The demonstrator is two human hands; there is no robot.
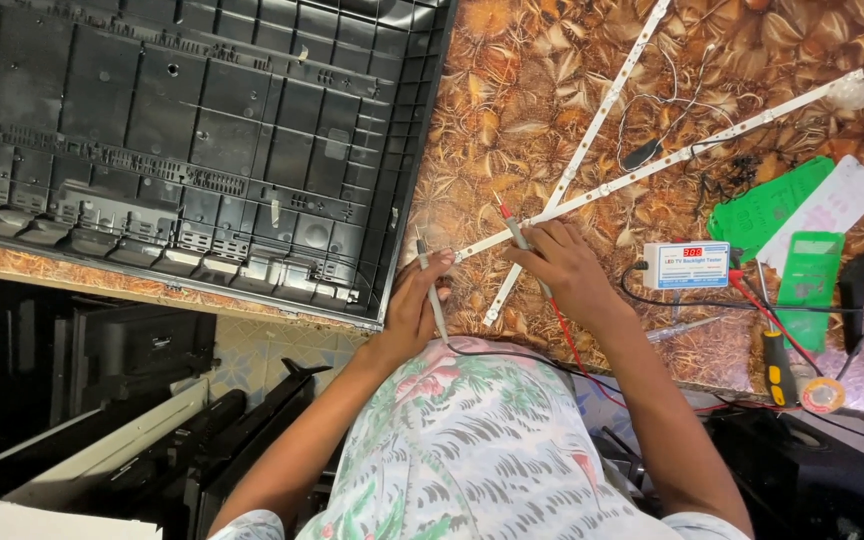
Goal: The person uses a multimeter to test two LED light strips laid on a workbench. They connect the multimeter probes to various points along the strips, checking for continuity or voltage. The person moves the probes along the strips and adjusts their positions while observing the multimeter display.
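Note:
My left hand grips a grey test probe with a black lead, its tip near the end of a white light strip lying on the brown patterned table. In my right hand is a second probe with a red tip and red lead, touching the same strip where it crosses another white strip. Both leads run toward a small white tester box with a red digit display.
A large black plastic back cover fills the table's left. Green circuit boards, a white board, a yellow-handled screwdriver and a tape roll lie at right. Black panels stand on the floor.

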